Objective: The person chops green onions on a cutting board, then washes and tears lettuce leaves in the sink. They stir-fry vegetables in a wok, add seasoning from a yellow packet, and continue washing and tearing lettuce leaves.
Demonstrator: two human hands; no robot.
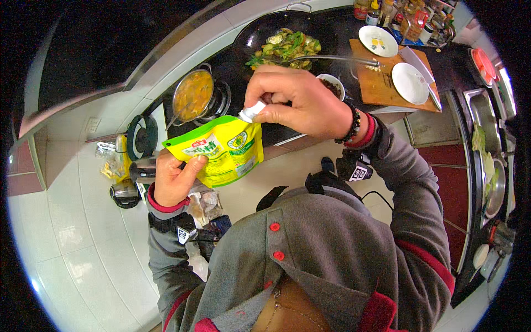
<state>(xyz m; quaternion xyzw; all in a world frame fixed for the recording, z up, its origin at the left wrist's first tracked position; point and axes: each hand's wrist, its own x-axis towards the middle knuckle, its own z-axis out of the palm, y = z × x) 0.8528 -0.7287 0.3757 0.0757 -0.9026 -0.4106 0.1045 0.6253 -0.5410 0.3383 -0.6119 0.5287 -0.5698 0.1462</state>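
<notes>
A yellow and green seasoning pouch [226,153] is tilted in front of me, with printed writing on its face. My left hand [176,176] grips its lower left side, thumb on the front. With thumb and fingers, my right hand [296,97] pinches the white cap [252,111] at the pouch's top corner. Whether the cap is loose from its spout cannot be told. Beyond my right hand sits a black wok [249,41] of cooked green vegetables [290,45]. A metal-handled utensil [336,59] rests across it, its near end partly hidden.
Left of the wok stands a pot of soup [193,95] with a ladle in it. A small bowl of dark food [332,85] is behind my right wrist. Two white plates [377,40] and a knife [417,66] lie on a wooden cutting board [371,89]. Seasoning jars [410,20] crowd the back right.
</notes>
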